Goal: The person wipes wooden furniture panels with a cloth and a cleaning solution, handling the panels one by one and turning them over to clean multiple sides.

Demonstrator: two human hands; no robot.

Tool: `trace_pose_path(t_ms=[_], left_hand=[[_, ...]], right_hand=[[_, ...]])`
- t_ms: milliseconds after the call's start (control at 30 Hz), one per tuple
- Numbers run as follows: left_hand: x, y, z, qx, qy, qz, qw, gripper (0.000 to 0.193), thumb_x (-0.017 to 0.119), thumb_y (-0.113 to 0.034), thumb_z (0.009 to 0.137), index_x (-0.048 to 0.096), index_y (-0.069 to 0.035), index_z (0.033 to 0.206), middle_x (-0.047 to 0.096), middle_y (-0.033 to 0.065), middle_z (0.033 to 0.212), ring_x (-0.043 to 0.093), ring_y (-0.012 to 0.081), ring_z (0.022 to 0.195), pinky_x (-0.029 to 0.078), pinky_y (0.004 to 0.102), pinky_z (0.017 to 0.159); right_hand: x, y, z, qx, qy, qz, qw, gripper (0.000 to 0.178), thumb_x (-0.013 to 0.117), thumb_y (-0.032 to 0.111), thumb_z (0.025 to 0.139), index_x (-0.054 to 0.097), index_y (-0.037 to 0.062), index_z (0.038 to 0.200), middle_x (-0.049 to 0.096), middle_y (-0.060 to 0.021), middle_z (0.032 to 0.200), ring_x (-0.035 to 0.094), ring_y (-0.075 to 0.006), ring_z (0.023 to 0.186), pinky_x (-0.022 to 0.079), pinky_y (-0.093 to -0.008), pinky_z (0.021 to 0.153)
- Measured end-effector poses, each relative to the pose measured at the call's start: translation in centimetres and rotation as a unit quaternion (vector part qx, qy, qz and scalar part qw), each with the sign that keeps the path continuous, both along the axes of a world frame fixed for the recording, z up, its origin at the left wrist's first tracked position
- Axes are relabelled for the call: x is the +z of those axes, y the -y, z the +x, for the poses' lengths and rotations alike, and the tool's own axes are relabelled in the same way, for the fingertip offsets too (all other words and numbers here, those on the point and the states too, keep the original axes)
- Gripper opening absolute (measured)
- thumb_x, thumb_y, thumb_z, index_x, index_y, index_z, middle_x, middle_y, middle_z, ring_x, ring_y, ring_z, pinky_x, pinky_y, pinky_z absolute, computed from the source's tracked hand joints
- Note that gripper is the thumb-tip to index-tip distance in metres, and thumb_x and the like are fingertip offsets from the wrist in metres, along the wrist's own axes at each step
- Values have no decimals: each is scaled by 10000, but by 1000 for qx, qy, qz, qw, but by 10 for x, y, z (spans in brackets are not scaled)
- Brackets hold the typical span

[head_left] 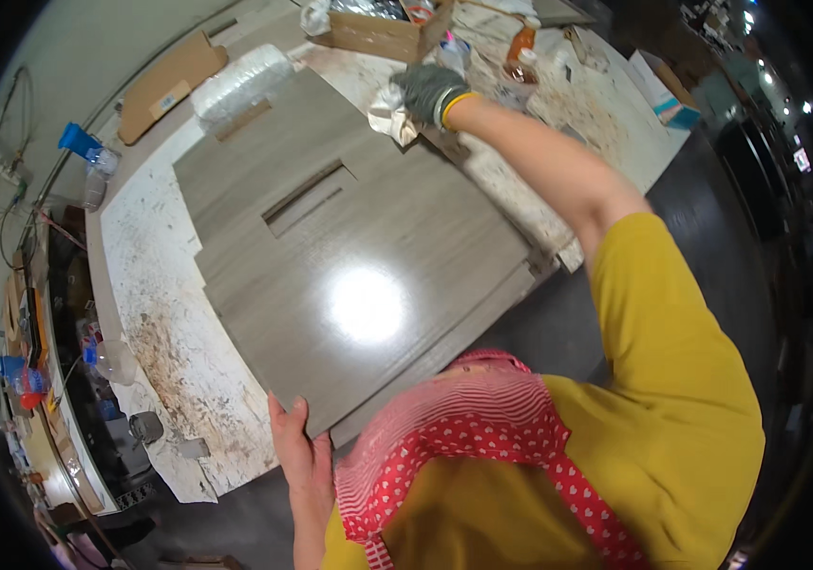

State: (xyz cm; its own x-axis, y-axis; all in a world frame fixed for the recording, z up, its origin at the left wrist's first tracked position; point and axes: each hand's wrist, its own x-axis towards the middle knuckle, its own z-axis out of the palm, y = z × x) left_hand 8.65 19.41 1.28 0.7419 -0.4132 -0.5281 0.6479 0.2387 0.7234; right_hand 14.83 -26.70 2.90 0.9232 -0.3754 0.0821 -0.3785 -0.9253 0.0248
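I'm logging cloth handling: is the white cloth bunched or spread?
Bunched: the white cloth shows crumpled folds at the gloved right hand.

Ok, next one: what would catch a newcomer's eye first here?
Probably the large grey wood-grain panel in the middle, with a bright white glare on its near half. Next comes the grey-gloved right hand with a white cloth at the panel's far right, while the bare left hand is at its near corner. The red heart-patterned apron stands out below.

No legible txt or nos.; label [170,99] on cardbd [161,80] too sm.
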Motion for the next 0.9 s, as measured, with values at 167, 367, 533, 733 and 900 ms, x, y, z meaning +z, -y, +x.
trace_pose_path(t_ms=[167,367,533,733,900], left_hand=[[-5,-4,1,-18,23,-30,999,503,490,-45,844,298,-50,1309,420,124,1256,434,241,1147,404,387,944],[-6,-1,-5,-2,40,2,999,494,492,-38,852,298,-26,1306,437,130,1226,455,234,1107,418,377,918],[-10,8,-1,-15,62,-31,997,486,484,-39,855,306,-39,1306,436,123,1229,455,228,1106,415,373,920],[-16,-4,-2,-5,54,-27,998,488,466,-16,842,307,-32,1303,444,118,1222,465,230,1100,424,364,915],[-9,2,-5,-4,65,-23,998,500,461,-4,832,305,-42,1306,440,110,1229,460,226,1104,411,366,929]], right_hand=[[-34,-142,-115,310,32,209,927,291,445,284,864,574,108,1057,488,-109,1208,524,-207,1028,431,-363,887],[-30,-87,-233,277,143,174,934,291,485,183,834,539,84,1102,560,-84,1082,529,-213,1018,419,-330,884],[-5,-67,-232,170,265,277,908,195,510,175,805,538,69,967,564,-90,903,562,-237,822,461,-344,745],[-40,-159,-168,375,177,195,889,310,553,164,756,554,136,1064,527,-88,1144,480,-242,1092,349,-342,971],[-19,8,-175,132,92,-9,987,319,666,252,681,568,96,941,579,-111,946,550,-270,898,411,-361,865]])
